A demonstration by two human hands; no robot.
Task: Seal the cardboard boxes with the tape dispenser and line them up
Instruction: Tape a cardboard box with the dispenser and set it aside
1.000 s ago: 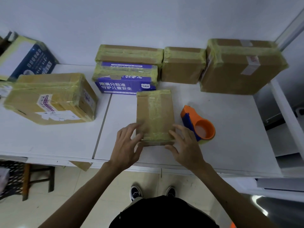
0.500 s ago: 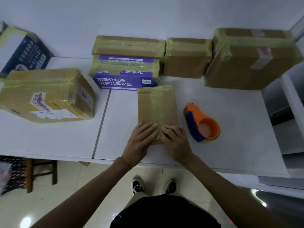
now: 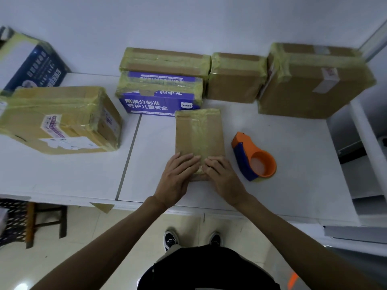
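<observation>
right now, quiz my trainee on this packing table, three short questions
1. True or false: the orange tape dispenser lies on the white table to the right of the small cardboard box.
2. What is the left hand doing? A) gripping the tape dispenser B) resting on the small cardboard box's near end C) hanging below the table
3. Which hand is nearer the tape dispenser?
Key: 1 true; 2 B; 3 the right hand.
</observation>
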